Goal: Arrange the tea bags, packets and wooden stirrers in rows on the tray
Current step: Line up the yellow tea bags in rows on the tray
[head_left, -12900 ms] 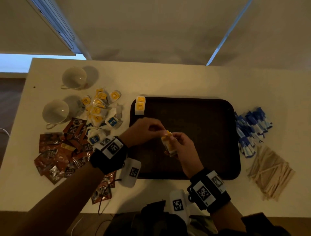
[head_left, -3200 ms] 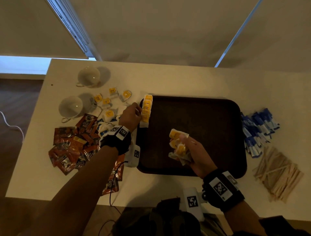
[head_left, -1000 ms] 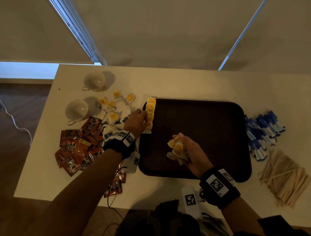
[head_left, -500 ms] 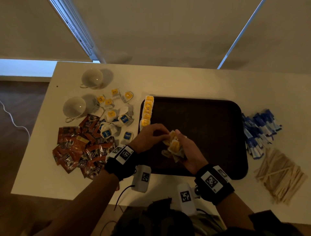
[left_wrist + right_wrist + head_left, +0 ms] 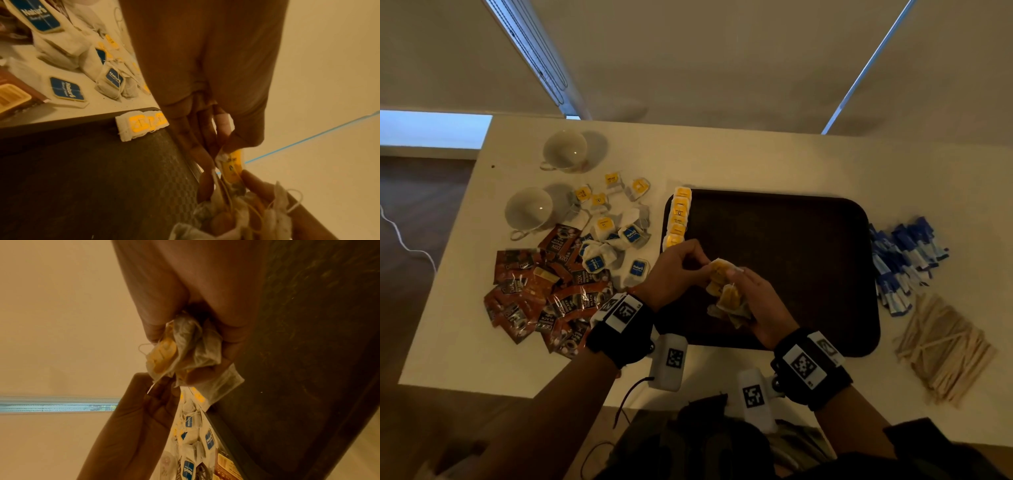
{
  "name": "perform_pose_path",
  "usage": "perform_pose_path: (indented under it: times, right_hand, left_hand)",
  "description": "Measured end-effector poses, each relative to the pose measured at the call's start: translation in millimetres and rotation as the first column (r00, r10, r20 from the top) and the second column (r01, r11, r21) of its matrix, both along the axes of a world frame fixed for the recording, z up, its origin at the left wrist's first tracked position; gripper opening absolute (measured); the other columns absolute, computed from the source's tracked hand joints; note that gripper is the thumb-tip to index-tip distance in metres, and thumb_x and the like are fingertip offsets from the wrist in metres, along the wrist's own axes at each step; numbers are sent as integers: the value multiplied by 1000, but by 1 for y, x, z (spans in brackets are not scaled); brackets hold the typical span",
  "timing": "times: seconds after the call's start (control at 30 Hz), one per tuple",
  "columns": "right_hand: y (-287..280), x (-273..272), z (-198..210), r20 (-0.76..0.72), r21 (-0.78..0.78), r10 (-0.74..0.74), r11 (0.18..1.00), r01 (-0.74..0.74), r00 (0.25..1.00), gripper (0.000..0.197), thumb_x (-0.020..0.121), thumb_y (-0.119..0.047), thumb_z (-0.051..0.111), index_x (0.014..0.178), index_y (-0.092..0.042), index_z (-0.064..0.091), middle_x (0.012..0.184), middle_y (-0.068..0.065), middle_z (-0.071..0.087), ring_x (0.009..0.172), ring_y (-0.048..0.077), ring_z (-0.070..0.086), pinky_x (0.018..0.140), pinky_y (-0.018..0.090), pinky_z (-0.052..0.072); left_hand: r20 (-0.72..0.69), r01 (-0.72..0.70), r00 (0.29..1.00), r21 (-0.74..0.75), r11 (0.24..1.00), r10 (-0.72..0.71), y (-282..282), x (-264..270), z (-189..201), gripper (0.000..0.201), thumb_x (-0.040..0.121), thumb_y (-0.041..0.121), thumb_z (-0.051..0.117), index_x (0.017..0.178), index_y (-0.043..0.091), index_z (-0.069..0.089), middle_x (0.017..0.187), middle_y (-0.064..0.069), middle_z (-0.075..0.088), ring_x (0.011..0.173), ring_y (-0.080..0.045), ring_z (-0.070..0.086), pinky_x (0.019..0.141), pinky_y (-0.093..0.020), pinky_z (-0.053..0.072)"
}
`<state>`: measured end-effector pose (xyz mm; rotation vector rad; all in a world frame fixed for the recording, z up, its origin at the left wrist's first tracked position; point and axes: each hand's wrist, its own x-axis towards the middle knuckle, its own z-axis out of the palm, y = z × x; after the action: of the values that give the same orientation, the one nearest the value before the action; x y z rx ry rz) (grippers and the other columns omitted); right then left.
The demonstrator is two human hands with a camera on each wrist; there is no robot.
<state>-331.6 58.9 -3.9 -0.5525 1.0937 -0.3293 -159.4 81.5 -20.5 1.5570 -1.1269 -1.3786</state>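
A dark brown tray [image 5: 791,240] lies on the white table, with a row of yellow-tagged tea bags [image 5: 678,216] along its left edge. Over the tray's near left part my right hand [image 5: 751,301] grips a bunch of yellow-tagged tea bags [image 5: 729,296]. My left hand [image 5: 678,267] pinches one yellow-tagged tea bag [image 5: 232,167] at the top of that bunch. In the right wrist view the bunch [image 5: 185,352] is crumpled in my fingers. Loose tea bags with blue and yellow tags [image 5: 616,233] and brown packets [image 5: 541,291] lie left of the tray.
Two white cups [image 5: 529,209] [image 5: 565,149] stand at the far left. Blue-and-white packets [image 5: 904,263] and a heap of wooden stirrers [image 5: 941,346] lie right of the tray. The table's near edge runs just below my wrists.
My left hand left the row at the tray's left edge and came to the bunch in my right hand, where it now pinches one tea bag. The row has grown by several bags.
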Motion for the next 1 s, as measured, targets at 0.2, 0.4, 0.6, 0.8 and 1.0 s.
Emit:
perform_pose_path:
  times: [0.2,0.4,0.6,0.8,1.0]
  right_hand:
    - [0,-3,-8,-50,9,-28,1000,29,998,26,93,-29,55,115,-15,58,106,14,66,85,35,67,75,41,54]
    - [1,-7,-10,-79,3,-11,1000,11,997,24,96,-28,49,113,-14,59,112,16,63,88,35,66,66,33,54]
    - [0,-6,-12,-117,-16,23,1000,-25,993,29,95,-32,50,118,-17,58,114,13,62,93,33,66,67,32,54]
    - [-1,-11,-13,-125,1,-1,1000,1,992,28,95,-30,50,118,-15,58,118,16,60,104,41,62,86,46,52]
    - [0,-12,-9,-142,7,18,1000,-17,990,29,96,-32,49,119,-17,57,118,14,60,105,37,62,63,30,52]
  left_hand:
    - [135,-222,964,-61,973,228,6,30,0,11,85,11,65,85,18,56,87,-2,62,81,-16,64,62,-28,57]
    - [385,-24,923,118,993,-23,0,66,-23,7,86,12,64,87,18,60,82,6,60,73,-6,56,69,-24,46]
    - [561,178,772,262,949,-300,-19,62,-42,12,86,14,63,99,14,64,94,2,59,88,-12,54,77,-25,40]
    - [646,137,734,164,977,-211,-32,60,-46,15,86,13,63,101,10,64,100,-9,62,85,-16,52,78,-31,44]
    - [678,114,717,111,987,-159,-35,63,-47,14,87,17,62,99,10,63,97,-9,59,84,-15,49,74,-27,36]
